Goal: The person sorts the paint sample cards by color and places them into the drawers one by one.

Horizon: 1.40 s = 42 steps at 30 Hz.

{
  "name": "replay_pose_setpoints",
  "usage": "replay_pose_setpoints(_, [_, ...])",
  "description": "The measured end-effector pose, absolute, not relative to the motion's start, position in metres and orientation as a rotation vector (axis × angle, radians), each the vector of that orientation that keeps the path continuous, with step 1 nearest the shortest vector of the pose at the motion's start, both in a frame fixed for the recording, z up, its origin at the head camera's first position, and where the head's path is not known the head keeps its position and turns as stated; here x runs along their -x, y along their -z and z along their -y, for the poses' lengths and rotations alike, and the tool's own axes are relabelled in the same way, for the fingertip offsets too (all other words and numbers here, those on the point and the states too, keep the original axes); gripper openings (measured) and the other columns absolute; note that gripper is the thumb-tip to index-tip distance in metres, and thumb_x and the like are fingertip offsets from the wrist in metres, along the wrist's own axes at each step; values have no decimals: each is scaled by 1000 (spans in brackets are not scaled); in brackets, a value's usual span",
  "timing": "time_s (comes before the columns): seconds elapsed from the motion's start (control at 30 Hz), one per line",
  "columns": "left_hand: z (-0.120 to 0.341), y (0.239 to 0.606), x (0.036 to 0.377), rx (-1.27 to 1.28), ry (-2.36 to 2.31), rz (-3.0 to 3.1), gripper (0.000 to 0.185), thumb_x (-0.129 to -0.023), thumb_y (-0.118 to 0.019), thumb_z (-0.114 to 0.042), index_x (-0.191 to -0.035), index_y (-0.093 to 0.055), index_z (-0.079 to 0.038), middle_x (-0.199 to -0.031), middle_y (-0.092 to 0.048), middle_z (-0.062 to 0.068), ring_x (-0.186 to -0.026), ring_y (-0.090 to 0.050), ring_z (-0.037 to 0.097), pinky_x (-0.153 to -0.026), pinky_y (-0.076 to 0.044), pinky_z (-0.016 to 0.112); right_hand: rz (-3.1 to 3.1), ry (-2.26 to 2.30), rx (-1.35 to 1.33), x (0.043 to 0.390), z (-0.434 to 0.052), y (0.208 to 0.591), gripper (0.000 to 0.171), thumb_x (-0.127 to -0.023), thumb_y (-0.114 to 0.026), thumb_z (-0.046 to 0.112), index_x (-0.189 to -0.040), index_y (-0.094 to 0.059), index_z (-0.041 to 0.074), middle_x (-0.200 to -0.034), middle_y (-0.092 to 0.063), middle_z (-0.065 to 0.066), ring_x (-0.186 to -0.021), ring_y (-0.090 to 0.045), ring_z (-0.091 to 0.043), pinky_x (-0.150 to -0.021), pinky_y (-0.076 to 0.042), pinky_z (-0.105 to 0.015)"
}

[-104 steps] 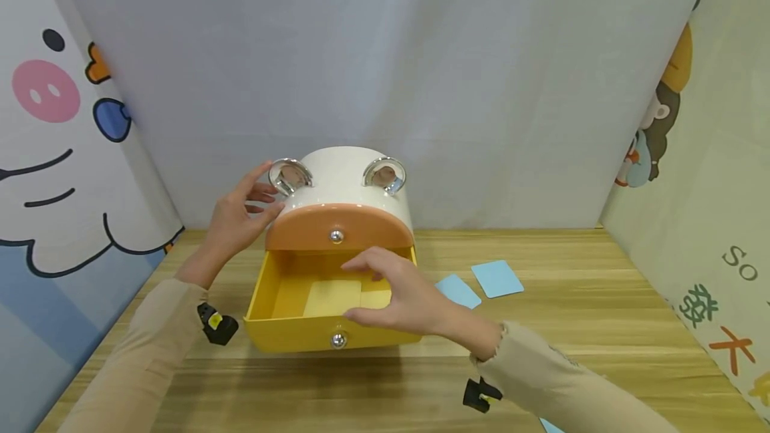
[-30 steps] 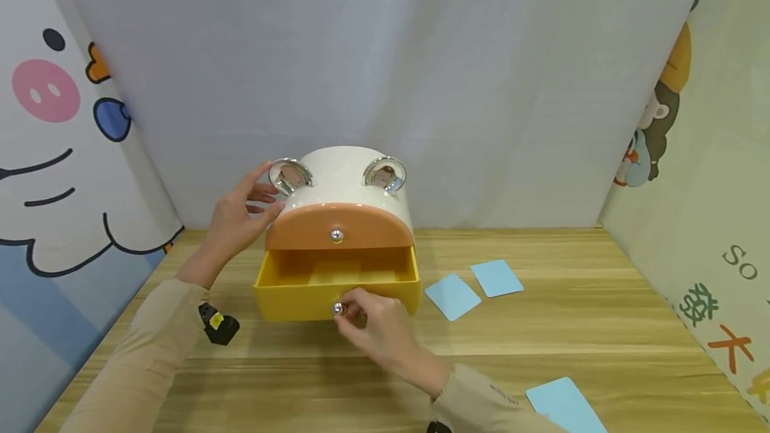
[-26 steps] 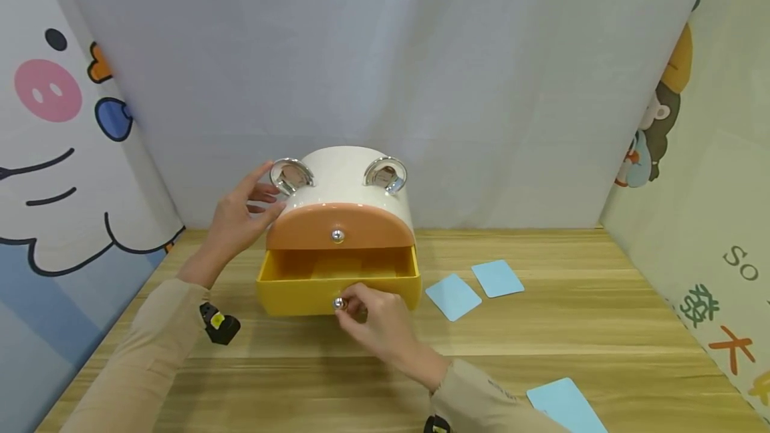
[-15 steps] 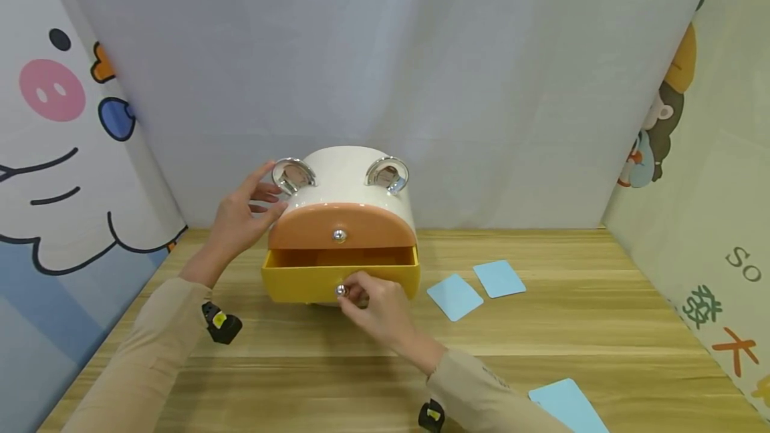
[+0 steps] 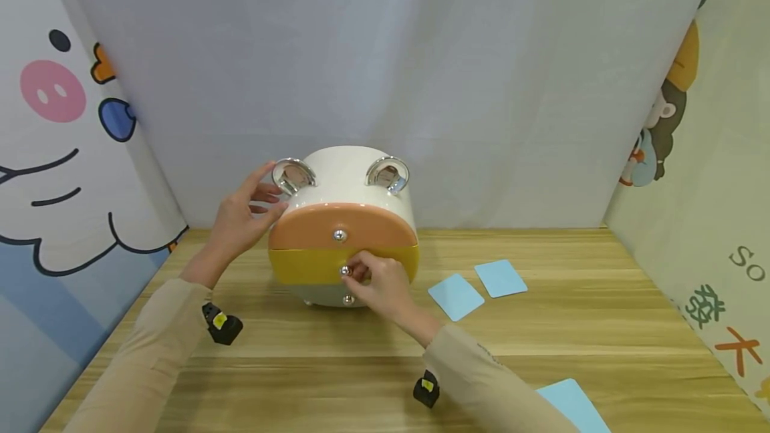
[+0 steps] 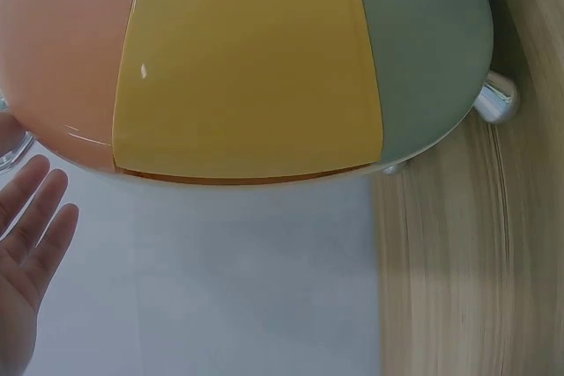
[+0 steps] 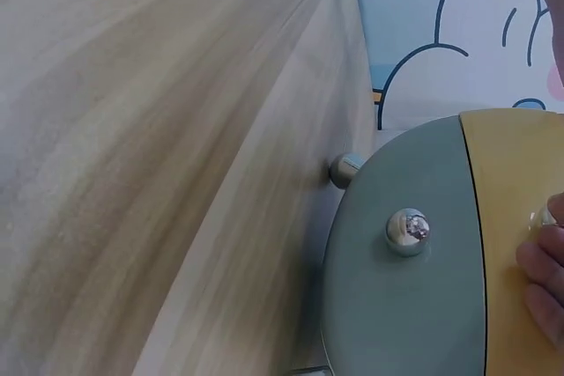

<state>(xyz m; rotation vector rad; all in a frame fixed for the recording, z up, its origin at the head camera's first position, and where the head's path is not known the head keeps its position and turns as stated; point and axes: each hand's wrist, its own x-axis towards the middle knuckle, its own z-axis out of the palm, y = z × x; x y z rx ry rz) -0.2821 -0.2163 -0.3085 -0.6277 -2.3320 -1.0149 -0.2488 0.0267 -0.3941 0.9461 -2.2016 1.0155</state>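
Observation:
A small drawer cabinet with a white rounded top [image 5: 344,169] and chrome ears stands on the table. Its front has an orange drawer [image 5: 307,229], a yellow drawer [image 5: 303,266] and a grey-green drawer [image 7: 397,305], each with a silver knob. All fronts lie flush. My right hand [image 5: 385,286] pinches the yellow drawer's knob [image 5: 345,270] between thumb and fingers. My left hand [image 5: 237,222] steadies the cabinet's left side, index finger at the left ear [image 5: 293,176] and thumb by the orange front. In the left wrist view its other fingers [image 6: 37,226] extend straight, off the cabinet.
Two light-blue paper squares [image 5: 456,297] lie on the wooden table [image 5: 289,379] right of the cabinet. Another blue sheet [image 5: 574,403] is near the front edge, partly behind the right sleeve. A grey-white curtain [image 5: 511,119] hangs behind, with cartoon-printed panels at both sides.
My right hand came down from over the open yellow drawer, took its knob and pushed it back until flush, hiding the pale-yellow papers inside. My left hand stayed at the cabinet's side.

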Motion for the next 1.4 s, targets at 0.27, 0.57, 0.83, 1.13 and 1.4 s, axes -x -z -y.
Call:
replay_pose_setpoints(0.27, [217, 309, 282, 641, 988, 2309, 66, -84, -63, -4, -142, -31, -10, -102, -60, 21, -88, -61, 34, -71, -52, 49, 2244, -972, -943, 250, -26, 389, 12, -76, -72, 11, -82, -62, 7, -68, -65, 1, -58, -59, -6, -55, -46, -12])
replay_pose_setpoints(0.57, [218, 309, 282, 655, 995, 2300, 66, -84, -62, -4, -142, -31, -11, -102, -61, 20, -88, -61, 34, -71, -52, 50, 2255, -964, -929, 250, -26, 389, 12, -75, -72, 11, -82, -62, 8, -67, -64, 2, -58, -59, -6, -55, -46, -12])
replay_pose_setpoints(0.83, [218, 309, 281, 652, 992, 2308, 66, -84, -62, -5, -142, -31, -12, -102, -61, 20, -88, -61, 34, -71, -52, 50, 2329, -1186, -792, 234, -29, 402, 16, -76, -71, 11, -87, -60, 6, -68, -63, 0, -57, -58, -7, -53, -47, -13])
replay_pose_setpoints(1.13, [218, 310, 282, 645, 996, 2320, 66, -85, -62, -5, -142, -30, -12, -103, -61, 20, -89, -61, 34, -71, -52, 49, 2422, -1273, -584, 223, -24, 432, 19, -76, -71, 14, -88, -61, 3, -68, -62, 1, -57, -54, -5, -53, -47, -15])
replay_pose_setpoints(1.4, [217, 310, 282, 644, 993, 2323, 66, -85, -62, -6, -143, -30, -13, -103, -61, 20, -89, -61, 34, -72, -52, 49, 2396, -1321, -401, 220, -12, 448, 17, -75, -73, 14, -83, -61, 5, -65, -61, 1, -54, -55, -4, -51, -46, -16])
